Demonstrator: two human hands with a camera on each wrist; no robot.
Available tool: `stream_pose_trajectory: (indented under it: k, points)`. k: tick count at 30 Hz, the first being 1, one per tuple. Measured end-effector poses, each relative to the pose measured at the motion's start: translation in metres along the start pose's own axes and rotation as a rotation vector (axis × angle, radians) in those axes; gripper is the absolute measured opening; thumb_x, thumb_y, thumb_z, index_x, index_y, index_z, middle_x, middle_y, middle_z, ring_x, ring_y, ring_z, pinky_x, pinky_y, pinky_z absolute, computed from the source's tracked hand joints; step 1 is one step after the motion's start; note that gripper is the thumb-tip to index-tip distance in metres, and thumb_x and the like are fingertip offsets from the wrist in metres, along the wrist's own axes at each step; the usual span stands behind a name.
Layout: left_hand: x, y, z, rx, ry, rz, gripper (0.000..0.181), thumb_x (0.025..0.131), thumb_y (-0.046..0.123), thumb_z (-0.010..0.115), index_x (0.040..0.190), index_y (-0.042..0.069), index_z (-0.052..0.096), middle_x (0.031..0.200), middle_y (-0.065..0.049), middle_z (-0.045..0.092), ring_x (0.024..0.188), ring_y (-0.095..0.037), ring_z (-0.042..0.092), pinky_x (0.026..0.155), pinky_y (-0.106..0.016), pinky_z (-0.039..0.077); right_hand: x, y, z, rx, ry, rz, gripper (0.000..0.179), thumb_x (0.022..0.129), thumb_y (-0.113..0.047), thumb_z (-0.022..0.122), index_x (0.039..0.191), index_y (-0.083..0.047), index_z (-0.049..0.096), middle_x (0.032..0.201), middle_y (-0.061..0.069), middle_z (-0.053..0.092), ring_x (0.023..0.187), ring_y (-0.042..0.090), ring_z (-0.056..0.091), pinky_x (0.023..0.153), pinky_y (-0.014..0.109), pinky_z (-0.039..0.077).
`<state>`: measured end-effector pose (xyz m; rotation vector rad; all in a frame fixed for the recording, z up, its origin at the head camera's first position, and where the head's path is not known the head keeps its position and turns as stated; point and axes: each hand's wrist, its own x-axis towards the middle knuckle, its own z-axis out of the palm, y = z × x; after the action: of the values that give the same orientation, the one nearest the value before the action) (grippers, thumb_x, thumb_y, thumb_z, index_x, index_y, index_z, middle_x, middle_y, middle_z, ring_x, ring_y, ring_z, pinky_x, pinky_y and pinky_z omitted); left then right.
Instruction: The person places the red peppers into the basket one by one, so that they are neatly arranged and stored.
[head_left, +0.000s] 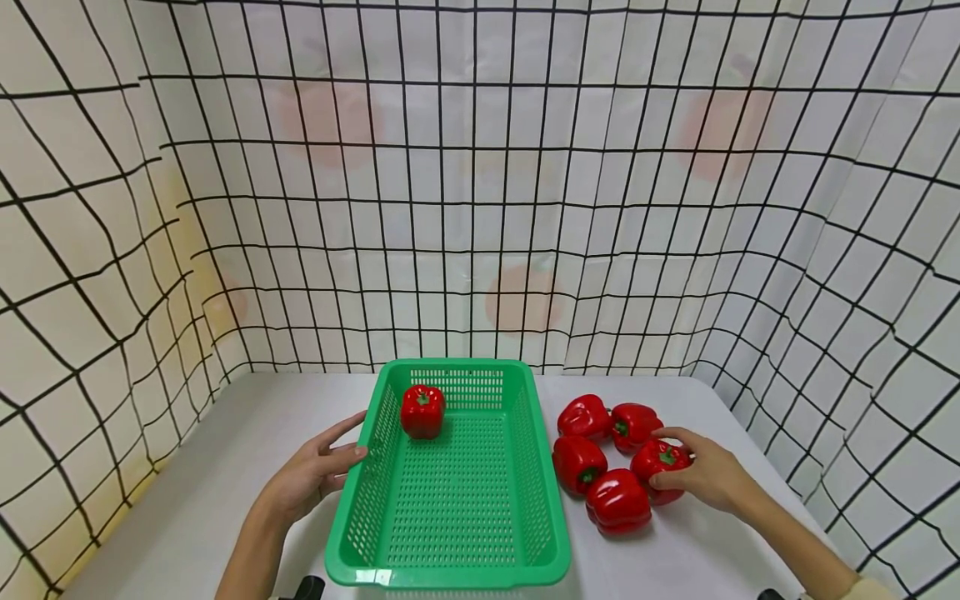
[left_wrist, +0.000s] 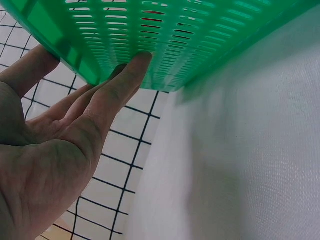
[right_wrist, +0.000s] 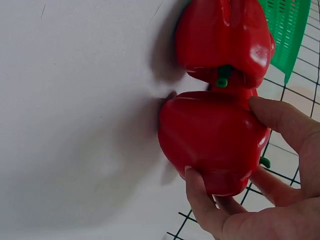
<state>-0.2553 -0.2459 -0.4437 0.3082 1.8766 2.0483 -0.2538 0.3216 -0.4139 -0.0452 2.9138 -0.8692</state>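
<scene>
On the right of the head view my right hand (head_left: 711, 472) grips a red bell pepper (head_left: 654, 457), thumb on one side and fingers on the other. In the right wrist view this bell pepper (right_wrist: 212, 142) lies close against another bell pepper (right_wrist: 225, 40). My left hand (head_left: 306, 477) rests against the left side of a green plastic basket (head_left: 450, 577). Its fingers (left_wrist: 112, 97) are extended along the slotted wall, not curled round it. One bell pepper (head_left: 422, 413) stands stem up in the basket's far left corner.
Several more red bell peppers cluster right of the basket, among them a front one (head_left: 618, 502) and a back one (head_left: 584, 417). A white sheet covers the table (head_left: 187, 500). Black wire mesh (head_left: 495, 200) over white sheeting encloses the back and both sides.
</scene>
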Motion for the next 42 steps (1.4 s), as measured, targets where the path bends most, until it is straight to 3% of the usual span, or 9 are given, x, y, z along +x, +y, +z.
stream_pose_trajectory:
  k: [8, 17, 25, 35, 42]
  points:
    - [0.0, 0.0, 0.0, -0.001, 0.014, -0.017, 0.077, 0.102, 0.015, 0.061, 0.164, 0.016, 0.016, 0.14, -0.023, 0.061, 0.111, -0.034, 0.072, 0.095, -0.045, 0.058, -0.004, -0.014, -0.012, -0.004, 0.054, -0.024, 0.085, 0.07, -0.031, 0.091, 0.137, 0.001, 0.049, 0.128, 0.034, 0.056, 0.112, 0.049, 0.056, 0.073, 0.047, 0.063]
    - [-0.001, 0.002, 0.003, -0.014, 0.024, -0.031, 0.076, 0.101, 0.015, 0.061, 0.164, 0.018, 0.018, 0.14, -0.024, 0.06, 0.112, -0.036, 0.071, 0.096, -0.046, 0.058, 0.0, -0.033, -0.029, -0.038, 0.13, -0.073, 0.08, 0.075, -0.034, 0.088, 0.136, 0.004, 0.052, 0.124, 0.032, 0.059, 0.11, 0.049, 0.056, 0.071, 0.046, 0.064]
    - [-0.002, 0.001, 0.002, 0.001, 0.015, -0.016, 0.075, 0.102, 0.016, 0.06, 0.164, 0.018, 0.018, 0.141, -0.023, 0.059, 0.112, -0.036, 0.071, 0.096, -0.046, 0.057, 0.007, -0.063, -0.036, -0.066, 0.17, -0.12, 0.076, 0.08, -0.039, 0.083, 0.139, 0.0, 0.055, 0.125, 0.031, 0.06, 0.107, 0.046, 0.059, 0.072, 0.046, 0.063]
    - [-0.001, -0.001, 0.0, -0.01, 0.013, -0.013, 0.077, 0.103, 0.016, 0.059, 0.165, 0.022, 0.014, 0.143, -0.023, 0.058, 0.112, -0.035, 0.071, 0.095, -0.045, 0.057, 0.023, -0.105, -0.032, 0.052, 0.163, -0.132, 0.076, 0.083, -0.037, 0.081, 0.144, -0.004, 0.05, 0.132, 0.03, 0.058, 0.116, 0.047, 0.056, 0.077, 0.049, 0.063]
    - [-0.001, -0.001, -0.001, -0.002, 0.014, -0.014, 0.076, 0.103, 0.016, 0.059, 0.164, 0.021, 0.016, 0.144, -0.025, 0.057, 0.113, -0.035, 0.071, 0.096, -0.046, 0.057, 0.037, -0.134, -0.025, 0.111, 0.138, -0.158, 0.071, 0.085, -0.037, 0.078, 0.145, -0.009, 0.052, 0.135, 0.024, 0.059, 0.122, 0.042, 0.056, 0.089, 0.055, 0.059]
